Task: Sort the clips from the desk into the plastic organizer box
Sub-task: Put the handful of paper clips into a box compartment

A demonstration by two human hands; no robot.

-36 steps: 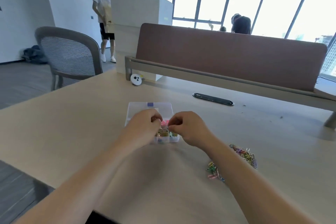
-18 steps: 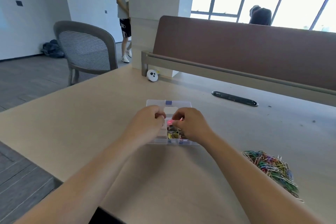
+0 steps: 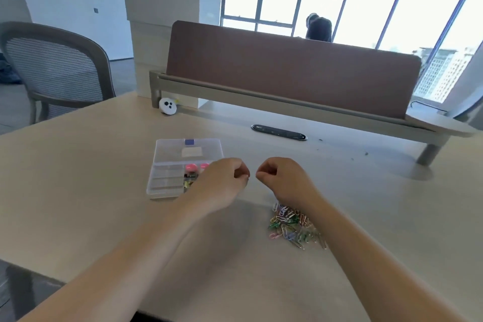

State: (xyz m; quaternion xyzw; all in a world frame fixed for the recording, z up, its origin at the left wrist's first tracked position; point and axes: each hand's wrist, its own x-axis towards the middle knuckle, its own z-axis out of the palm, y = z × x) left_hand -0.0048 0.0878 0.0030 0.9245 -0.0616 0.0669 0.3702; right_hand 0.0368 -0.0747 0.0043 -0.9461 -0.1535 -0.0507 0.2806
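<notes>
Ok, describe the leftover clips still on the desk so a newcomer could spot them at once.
Start at the light wooden desk backed by the brown divider panel. On its near side, right of the clear plastic organizer box and nearer than the right hand, lies a heap of multi-coloured wire paper clips. It is the only loose, tangled pile on the desktop.

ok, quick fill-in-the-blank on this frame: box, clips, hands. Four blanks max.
1. The organizer box sits on the desk with its lid ___.
2. The loose pile of paper clips lies beside the ___ forearm.
3. The sorted clips nearest the lid are ___.
4. The left hand covers the box's ___ side.

Missing words: open; right; pink; right.
</notes>
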